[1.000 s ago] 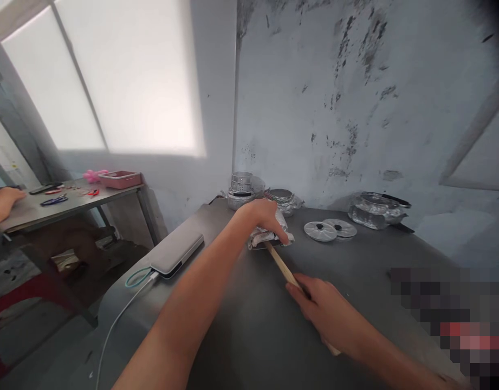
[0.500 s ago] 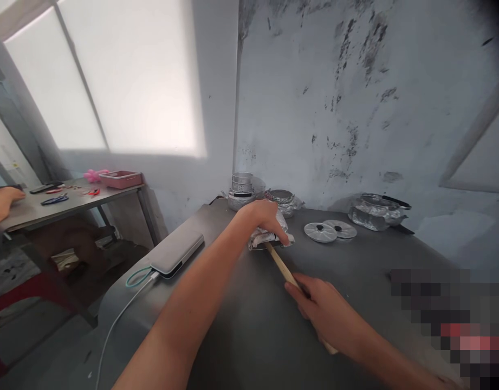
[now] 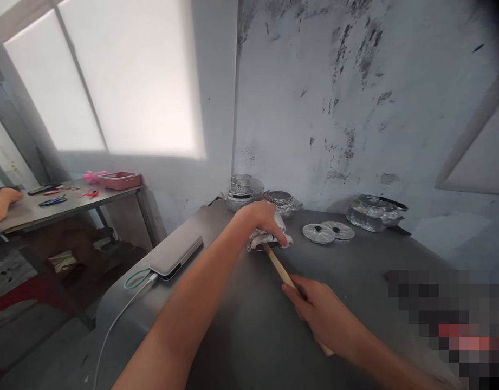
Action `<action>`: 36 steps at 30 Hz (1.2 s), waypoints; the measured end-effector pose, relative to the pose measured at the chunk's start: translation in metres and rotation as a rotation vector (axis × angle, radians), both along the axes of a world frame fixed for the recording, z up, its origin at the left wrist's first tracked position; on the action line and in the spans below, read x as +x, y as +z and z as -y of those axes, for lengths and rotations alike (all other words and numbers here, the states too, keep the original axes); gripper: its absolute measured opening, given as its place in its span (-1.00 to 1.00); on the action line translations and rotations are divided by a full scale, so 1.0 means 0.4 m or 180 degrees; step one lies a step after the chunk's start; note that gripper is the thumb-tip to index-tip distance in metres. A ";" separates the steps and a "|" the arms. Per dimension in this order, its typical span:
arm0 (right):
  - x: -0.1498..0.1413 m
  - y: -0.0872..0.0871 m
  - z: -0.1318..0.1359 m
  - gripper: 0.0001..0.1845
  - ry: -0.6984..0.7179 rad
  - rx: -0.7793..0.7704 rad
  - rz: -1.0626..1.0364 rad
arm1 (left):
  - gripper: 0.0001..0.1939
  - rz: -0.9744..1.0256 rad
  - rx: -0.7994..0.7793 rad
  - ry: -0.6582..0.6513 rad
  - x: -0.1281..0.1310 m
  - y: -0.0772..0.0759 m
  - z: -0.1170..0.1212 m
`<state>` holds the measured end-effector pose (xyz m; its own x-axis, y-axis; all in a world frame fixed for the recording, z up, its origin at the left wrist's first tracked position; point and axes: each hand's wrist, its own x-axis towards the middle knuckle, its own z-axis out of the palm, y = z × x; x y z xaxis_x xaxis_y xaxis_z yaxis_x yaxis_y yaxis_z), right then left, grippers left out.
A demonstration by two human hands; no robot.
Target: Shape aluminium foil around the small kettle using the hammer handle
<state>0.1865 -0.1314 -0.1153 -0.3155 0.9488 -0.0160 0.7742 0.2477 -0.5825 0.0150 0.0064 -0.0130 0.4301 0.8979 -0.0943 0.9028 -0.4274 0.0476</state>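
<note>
My right hand (image 3: 320,306) is wrapped around a pale wooden stick (image 3: 279,265), its lower end sticking out below my palm. Beyond my fingers the stick runs up to a crumpled, silvery foil-covered object (image 3: 259,238), whose near side has a dark opening or edge. The stick's far tip is hidden there, so I cannot tell whether it is inside or just under. Over this object my left hand (image 3: 265,214) is closed, thumb coming down on the right side. Some of its fingers are hidden behind the hand.
Along the wall stand a perforated metal cup stack (image 3: 241,184), a foil-wrapped pot (image 3: 287,203) and another pot (image 3: 371,214). Two round lids (image 3: 319,233) lie on the grey table (image 3: 249,325). At left are a power bank (image 3: 176,255) with a cable and another person's hand (image 3: 5,200).
Hardly anything differs. Both hands keep their grips on the foil-covered object and the stick, and the whole view has shifted slightly.
</note>
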 end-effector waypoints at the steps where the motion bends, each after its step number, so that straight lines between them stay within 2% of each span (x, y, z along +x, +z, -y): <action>1: -0.001 0.004 0.003 -0.57 -0.0013 0.0043 -0.0025 | 0.26 -0.0003 0.0020 -0.0015 -0.001 -0.001 -0.003; 5: -0.004 0.016 0.012 -0.58 -0.0091 0.0148 -0.0034 | 0.27 -0.0015 0.0049 -0.0066 -0.004 -0.003 -0.009; 10: -0.006 0.017 0.008 -0.58 -0.0110 -0.0123 0.0111 | 0.25 -0.0036 0.0061 -0.0053 -0.003 -0.003 -0.008; 18: -0.006 0.003 0.013 -0.57 -0.0115 -0.0284 -0.0379 | 0.22 0.0025 0.0029 -0.0042 -0.004 -0.004 -0.008; 24: -0.004 0.000 0.007 -0.57 -0.0001 -0.0114 -0.0052 | 0.24 -0.0012 -0.0020 -0.0042 -0.003 -0.002 -0.007; 31: -0.009 0.010 0.014 -0.58 -0.0142 -0.0147 -0.0290 | 0.23 -0.0022 -0.0017 -0.0059 -0.004 -0.002 -0.009; 36: -0.007 0.014 0.011 -0.60 -0.0098 -0.0053 0.0076 | 0.23 -0.0025 0.0014 -0.0049 -0.003 -0.003 -0.005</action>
<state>0.1835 -0.1358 -0.1098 -0.2856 0.9575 -0.0389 0.7950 0.2141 -0.5676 0.0136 0.0086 -0.0144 0.4432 0.8915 -0.0938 0.8964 -0.4415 0.0387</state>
